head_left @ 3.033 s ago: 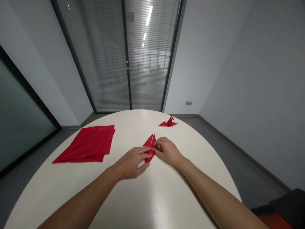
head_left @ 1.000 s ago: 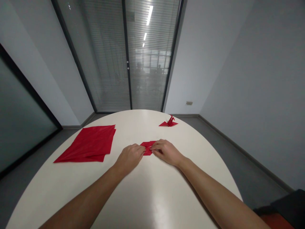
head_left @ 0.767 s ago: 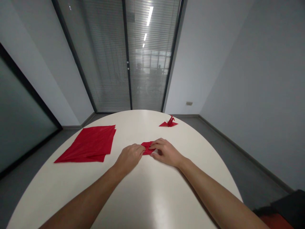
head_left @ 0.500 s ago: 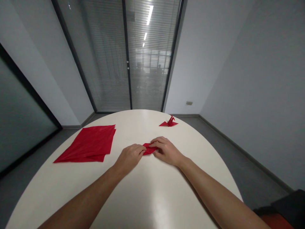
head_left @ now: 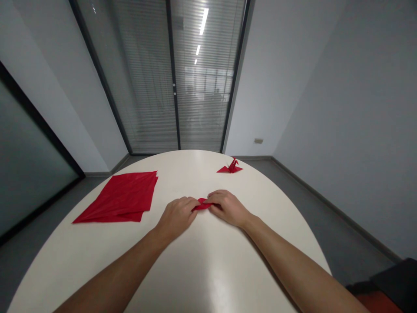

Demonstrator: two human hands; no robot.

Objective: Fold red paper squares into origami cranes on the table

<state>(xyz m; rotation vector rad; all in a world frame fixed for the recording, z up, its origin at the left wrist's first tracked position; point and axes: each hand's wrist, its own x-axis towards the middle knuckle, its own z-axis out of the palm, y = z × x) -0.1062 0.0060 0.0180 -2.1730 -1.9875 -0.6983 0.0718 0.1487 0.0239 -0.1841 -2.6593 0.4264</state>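
Observation:
A small folded piece of red paper [head_left: 202, 204] lies on the white round table [head_left: 202, 269], mostly covered by my hands. My left hand [head_left: 177, 216] grips its left end with curled fingers. My right hand [head_left: 228, 208] presses on its right end, fingers bent and closed over the paper. Only a thin red strip shows between the two hands.
A stack of flat red paper sheets [head_left: 122, 201] lies on the left of the table. A finished red paper crane [head_left: 230, 167] stands near the far right edge. Glass doors with blinds are behind the table, and a dark and red object [head_left: 384, 291] sits at the lower right.
The folded paper went from a pointed kite shape to a short flat strip. Both hands have closed in over it, so less red shows than half a second ago.

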